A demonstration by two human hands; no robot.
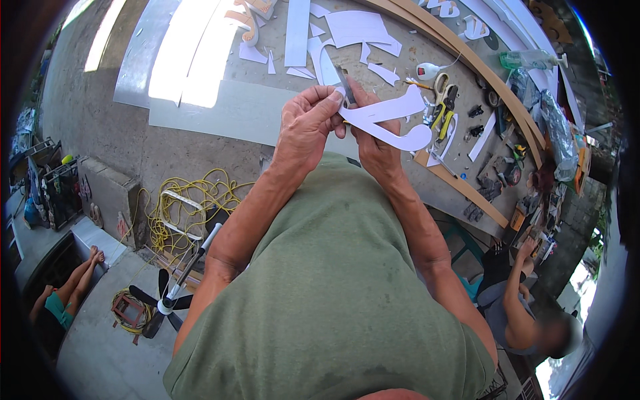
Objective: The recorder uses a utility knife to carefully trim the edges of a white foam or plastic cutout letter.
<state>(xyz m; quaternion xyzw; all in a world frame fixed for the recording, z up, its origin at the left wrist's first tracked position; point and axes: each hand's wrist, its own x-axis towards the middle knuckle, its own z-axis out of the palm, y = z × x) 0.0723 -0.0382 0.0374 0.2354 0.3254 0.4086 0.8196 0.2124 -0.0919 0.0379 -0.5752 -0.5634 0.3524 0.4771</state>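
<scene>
My left hand (307, 130) pinches the narrow end of a white V-shaped cut-out piece (393, 107) with curled tips, raised over the worktable. My right hand (375, 150) is closed behind the piece, round a flat metal blade tool (344, 83) that touches its narrow end; the piece hides part of these fingers. Just beyond both hands lie white offcuts (353, 27). Yellow-handled snips (445, 110) and scissors (440, 87) lie to the right of my right hand.
A worktable (220, 113) carries panels, long brown strips (493, 80), a green bottle (527, 60) and small tools. A coiled yellow cord (190, 200) and fan (165, 305) are low left. One person (520, 313) is at lower right; another's legs (73, 287) show far left.
</scene>
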